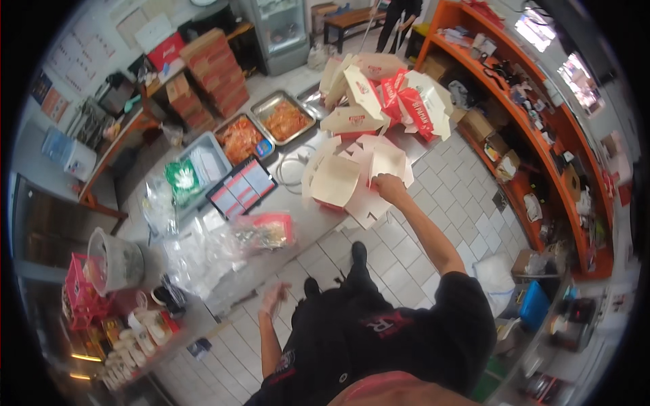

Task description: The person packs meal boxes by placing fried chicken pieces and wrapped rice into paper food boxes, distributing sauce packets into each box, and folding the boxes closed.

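My right hand [390,189] is closed on the near wall of a small open paperboard food box [388,161] at the table's right end. Beside it, to the left, a larger open paperboard box [335,178] stands with its flaps raised. Behind these, several open takeaway boxes [363,94] are piled together, with red printed paper bags [416,112] among them. My left hand [274,298] wears a clear plastic glove. It hangs empty over the floor near the table's front edge, its fingers partly spread.
On the steel table [310,231] are two metal trays of reddish food [283,119], a tablet [242,187], a grey bin [203,157] and clear plastic bags [203,254]. An orange shelf [513,76] stands at right. At the back, another person [401,20] holds a long handle.
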A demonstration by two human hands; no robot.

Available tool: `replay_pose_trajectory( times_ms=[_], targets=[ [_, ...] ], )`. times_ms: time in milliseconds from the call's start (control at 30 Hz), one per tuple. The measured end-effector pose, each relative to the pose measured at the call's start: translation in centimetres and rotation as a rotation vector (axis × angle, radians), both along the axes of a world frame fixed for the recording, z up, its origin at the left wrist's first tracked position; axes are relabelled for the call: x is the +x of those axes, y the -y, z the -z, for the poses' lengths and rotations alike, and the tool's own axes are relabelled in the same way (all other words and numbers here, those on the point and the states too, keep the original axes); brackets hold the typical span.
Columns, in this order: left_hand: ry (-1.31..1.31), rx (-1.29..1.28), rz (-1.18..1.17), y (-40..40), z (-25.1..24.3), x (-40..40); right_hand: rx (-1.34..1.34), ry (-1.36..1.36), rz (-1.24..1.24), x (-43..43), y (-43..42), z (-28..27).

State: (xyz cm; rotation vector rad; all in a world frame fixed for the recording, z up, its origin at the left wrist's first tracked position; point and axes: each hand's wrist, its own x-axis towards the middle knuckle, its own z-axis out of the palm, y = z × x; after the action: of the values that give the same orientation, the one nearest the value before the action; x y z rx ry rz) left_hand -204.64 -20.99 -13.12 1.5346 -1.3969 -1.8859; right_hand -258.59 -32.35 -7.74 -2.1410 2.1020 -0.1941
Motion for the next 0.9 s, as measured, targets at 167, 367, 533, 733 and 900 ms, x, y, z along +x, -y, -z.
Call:
replay_pose_trajectory(
  times_ms=[167,367,533,733,900],
  targets=[
    [-0.146,-0.149,-0.078,6.2,0.7,-14.4,-0.277,0.277,-0.019,6.0,0.6,-4.8],
    [-0.051,-0.096,-0.533,11.6,0.8,-27.7,-0.145,0.332,-0.424,9.0,5.9,4.1],
    [-0.16,-0.281,-0.518,11.6,4.0,-26.8,0.123,0.647,-0.664,9.5,4.7,-0.2],
    [-0.208,-0.226,-0.681,13.4,-0.7,-30.9,0.465,0.705,-0.624,2.8,4.5,-7.5],
    [-0.245,-0.252,-0.649,13.5,3.5,-31.1,0.083,0.896,-0.12,-4.7,9.2,-9.2]
  ],
)
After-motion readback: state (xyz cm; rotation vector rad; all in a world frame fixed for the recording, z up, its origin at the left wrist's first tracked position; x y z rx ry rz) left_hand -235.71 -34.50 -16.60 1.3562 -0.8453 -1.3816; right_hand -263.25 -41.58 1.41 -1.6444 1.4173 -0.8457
